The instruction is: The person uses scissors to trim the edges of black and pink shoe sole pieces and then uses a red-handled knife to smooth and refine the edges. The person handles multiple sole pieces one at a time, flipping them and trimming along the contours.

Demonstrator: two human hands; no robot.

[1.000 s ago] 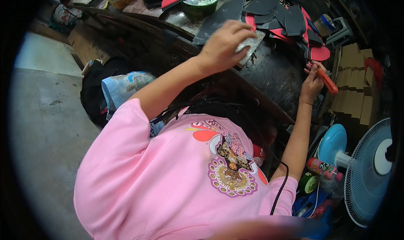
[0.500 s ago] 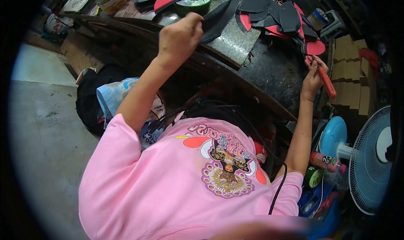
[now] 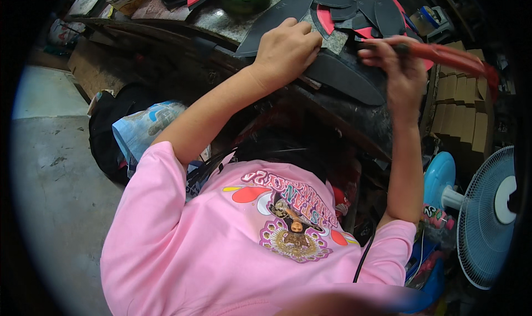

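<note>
My left hand point(image 3: 288, 51) is closed at the table's near edge, its fingertips on the end of a black sole-shaped piece point(image 3: 346, 76). That piece slants down to the right, past the edge, toward my right hand. Behind my left hand, another black sole piece point(image 3: 277, 19) lies flat on the tabletop. My right hand point(image 3: 400, 75) is wrapped round a red-handled tool point(image 3: 451, 57), its handle pointing right. The tool's working end, near my fingertips, is too unclear to name.
Several black and pink-red cut pieces point(image 3: 382, 14) are heaped at the back right. A green tub point(image 3: 247, 1) stands on the speckled tabletop point(image 3: 216, 22). Stacked cardboard point(image 3: 459, 108) and a fan point(image 3: 485, 216) are at the right. A dark bag point(image 3: 105, 136) is below left.
My left hand has moved right and nearer with a black sole piece. My right hand has moved in from the right, and its tool's handle has swung from pointing down to pointing right.
</note>
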